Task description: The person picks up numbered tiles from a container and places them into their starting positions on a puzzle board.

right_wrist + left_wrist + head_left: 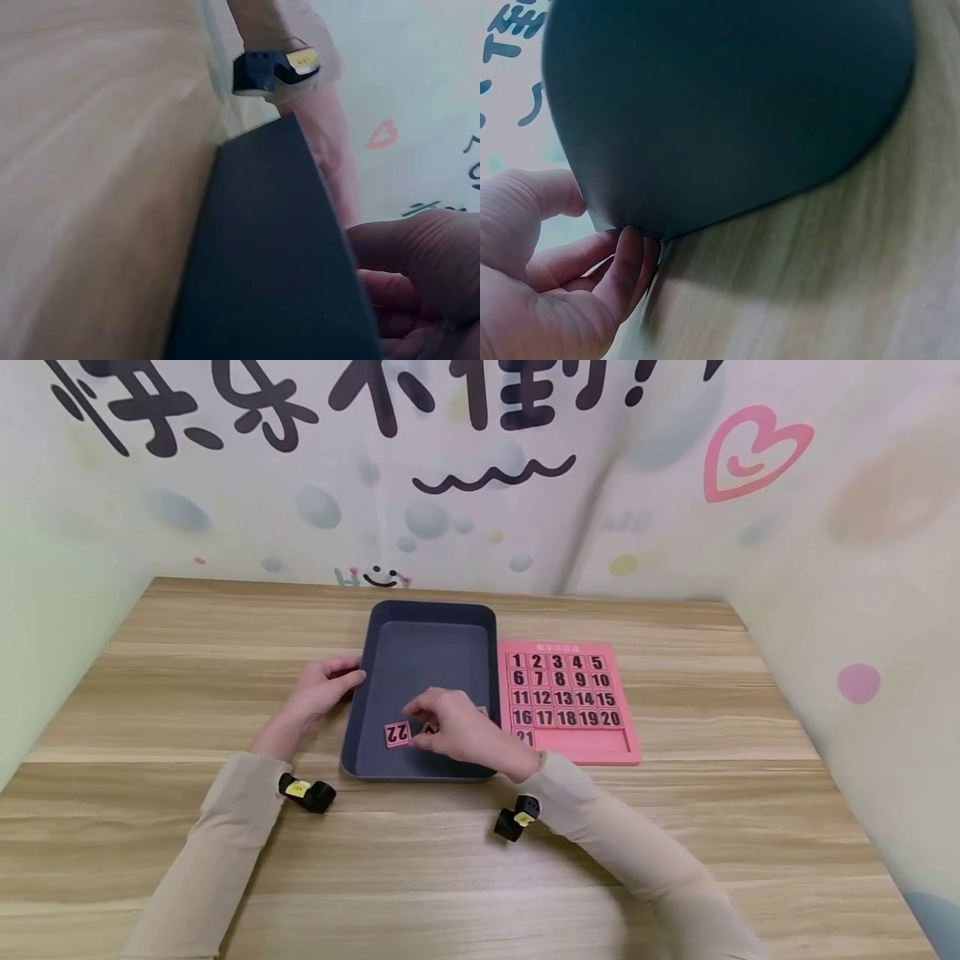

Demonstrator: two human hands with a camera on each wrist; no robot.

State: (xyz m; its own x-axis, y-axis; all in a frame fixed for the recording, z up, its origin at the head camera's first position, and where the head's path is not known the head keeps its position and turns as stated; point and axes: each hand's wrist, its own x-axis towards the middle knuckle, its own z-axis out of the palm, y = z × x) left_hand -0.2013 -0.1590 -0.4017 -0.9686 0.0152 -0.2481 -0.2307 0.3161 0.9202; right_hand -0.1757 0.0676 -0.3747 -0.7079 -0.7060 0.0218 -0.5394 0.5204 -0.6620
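Note:
My left hand (318, 693) grips the left side of a dark grey tray (427, 647), thumb at the rim and fingers against the outer wall (727, 112). Over the tray's front part hovers my right hand (461, 727), thumb and forefinger parted. Just left of those fingertips lies a pink number tile marked 22 (397, 734), upside down from here. A second tile (430, 727) shows through the gap between thumb and forefinger, partly covered. Another tile (483, 711) peeks out behind the right hand.
Against the tray's right side lies a pink number puzzle board (570, 756), its tiles in rows from 1 to 21. The right forearm crosses its lower left corner. All stand on a wood-grain table (697, 710), with a printed wall (637, 543) behind.

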